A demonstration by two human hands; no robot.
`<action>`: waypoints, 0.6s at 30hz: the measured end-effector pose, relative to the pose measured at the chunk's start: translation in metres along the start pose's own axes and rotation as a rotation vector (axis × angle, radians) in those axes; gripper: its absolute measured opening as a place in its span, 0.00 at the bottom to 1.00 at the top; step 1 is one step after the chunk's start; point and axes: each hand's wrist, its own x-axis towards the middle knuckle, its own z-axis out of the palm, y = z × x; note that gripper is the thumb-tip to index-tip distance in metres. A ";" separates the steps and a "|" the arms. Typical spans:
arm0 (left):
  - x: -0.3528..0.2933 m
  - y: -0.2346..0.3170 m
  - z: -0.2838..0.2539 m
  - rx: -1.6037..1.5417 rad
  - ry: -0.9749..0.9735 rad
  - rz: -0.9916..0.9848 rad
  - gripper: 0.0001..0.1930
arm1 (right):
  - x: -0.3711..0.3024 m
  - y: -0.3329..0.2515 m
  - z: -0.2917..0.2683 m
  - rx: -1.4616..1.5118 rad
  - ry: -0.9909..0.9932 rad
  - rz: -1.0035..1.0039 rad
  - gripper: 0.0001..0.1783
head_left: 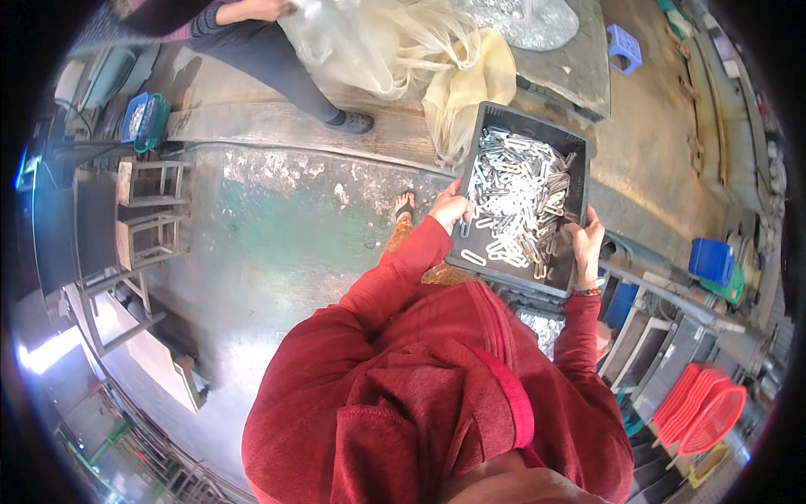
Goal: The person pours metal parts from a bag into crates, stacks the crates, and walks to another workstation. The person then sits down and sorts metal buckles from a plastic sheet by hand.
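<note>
A black plastic tray (537, 124) sits tilted before the person's torso, bearing a heap of silvery slotted metal links (516, 193). The left hand (451, 207) is closed around its left rim; the right hand (586, 242) grips the right rim, thumb inside. A beaded bracelet (588, 291) circles the right wrist.
</note>
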 end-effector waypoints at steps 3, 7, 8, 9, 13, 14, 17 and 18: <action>-0.024 0.005 0.008 -0.058 -0.002 0.060 0.33 | -0.004 -0.015 -0.008 -0.063 -0.043 -0.034 0.23; -0.068 0.023 0.024 0.013 0.087 0.147 0.36 | -0.019 -0.061 -0.014 -0.077 -0.079 0.008 0.20; -0.081 0.026 0.028 0.002 0.134 0.154 0.38 | -0.019 -0.063 -0.016 -0.180 -0.080 -0.093 0.20; -0.089 0.027 0.029 -0.011 0.180 0.157 0.39 | -0.018 -0.069 -0.016 -0.189 -0.085 -0.106 0.20; -0.112 0.053 0.019 -0.152 0.235 0.309 0.39 | 0.002 -0.126 0.010 -0.226 -0.159 -0.254 0.22; -0.104 0.058 0.014 -0.246 0.312 0.407 0.34 | 0.015 -0.139 0.022 -0.201 -0.170 -0.343 0.22; -0.082 0.080 -0.019 -0.301 0.374 0.440 0.32 | 0.051 -0.168 0.070 -0.225 -0.204 -0.515 0.23; -0.077 0.088 -0.030 -0.340 0.359 0.469 0.31 | 0.065 -0.174 0.086 -0.259 -0.214 -0.601 0.23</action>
